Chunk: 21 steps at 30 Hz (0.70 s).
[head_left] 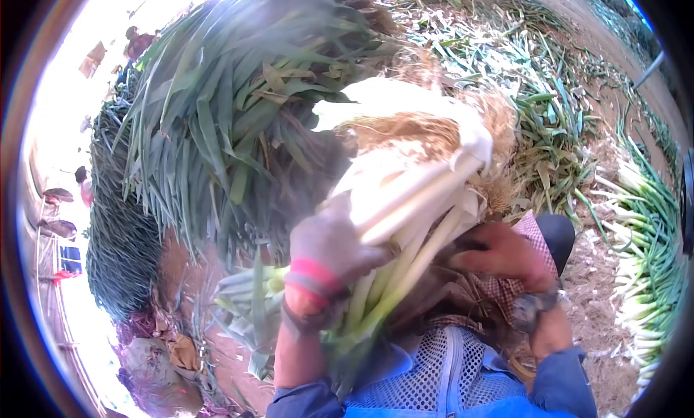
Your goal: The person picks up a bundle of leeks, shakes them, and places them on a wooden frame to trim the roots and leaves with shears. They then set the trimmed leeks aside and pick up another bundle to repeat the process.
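Note:
My left hand [329,248], in a pale glove with a pink cuff, is closed around thick white leek stalks. The leeks [408,205] lie across my lap, their roots pointing up and away and their green leaves down toward my body. My right hand [506,255] is at the right of the stalks, over a checked cloth [533,237] on my leg. It is blurred and its fingers are partly in shadow, so its grip cannot be made out. A dark band or watch [533,308] circles that wrist.
A large heap of leeks [210,114] rises ahead on the left, leaves hanging toward me. Another stack [119,223] stands farther left. Trimmed leaves [535,92] litter the soil ahead. A row of leeks [643,273] lies at the right. A sack [155,374] sits lower left.

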Each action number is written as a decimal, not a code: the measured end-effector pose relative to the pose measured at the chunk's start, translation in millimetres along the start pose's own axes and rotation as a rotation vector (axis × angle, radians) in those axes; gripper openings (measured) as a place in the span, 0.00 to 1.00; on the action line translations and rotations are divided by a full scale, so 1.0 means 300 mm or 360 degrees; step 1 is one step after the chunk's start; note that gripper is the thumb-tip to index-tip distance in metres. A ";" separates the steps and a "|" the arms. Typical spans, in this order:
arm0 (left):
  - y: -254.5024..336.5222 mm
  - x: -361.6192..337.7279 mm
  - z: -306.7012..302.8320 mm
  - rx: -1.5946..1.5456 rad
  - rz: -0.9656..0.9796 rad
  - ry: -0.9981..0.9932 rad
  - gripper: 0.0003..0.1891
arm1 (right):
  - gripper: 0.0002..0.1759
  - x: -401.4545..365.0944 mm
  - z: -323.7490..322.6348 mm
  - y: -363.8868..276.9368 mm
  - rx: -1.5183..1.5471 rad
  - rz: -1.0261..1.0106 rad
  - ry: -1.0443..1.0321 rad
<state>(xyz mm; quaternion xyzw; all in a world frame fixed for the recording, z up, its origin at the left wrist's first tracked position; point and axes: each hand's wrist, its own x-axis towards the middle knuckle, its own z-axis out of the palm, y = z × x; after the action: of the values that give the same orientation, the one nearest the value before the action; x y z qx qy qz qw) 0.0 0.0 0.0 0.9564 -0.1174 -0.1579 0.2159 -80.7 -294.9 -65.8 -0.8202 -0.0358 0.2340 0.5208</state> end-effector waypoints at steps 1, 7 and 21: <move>0.017 -0.021 0.028 0.0046 0.0026 0.0030 0.47 | 0.28 -0.078 -0.073 -0.094 -0.0009 0.0186 0.0040; 0.041 -0.021 0.094 0.0281 0.0123 0.0164 0.44 | 0.46 0.112 -0.151 -0.456 -0.1100 -0.0620 0.0823; 0.052 -0.001 0.160 0.0339 0.0209 0.0224 0.44 | 0.13 0.514 -0.457 -0.127 -0.1608 -0.0379 0.1084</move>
<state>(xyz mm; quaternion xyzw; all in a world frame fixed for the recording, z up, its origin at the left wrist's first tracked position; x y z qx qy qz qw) -19.6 -31.7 -33.9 0.9728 -0.1804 -0.0626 0.1309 120.9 -345.6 -38.2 -0.9844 -0.0651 -0.1463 0.0729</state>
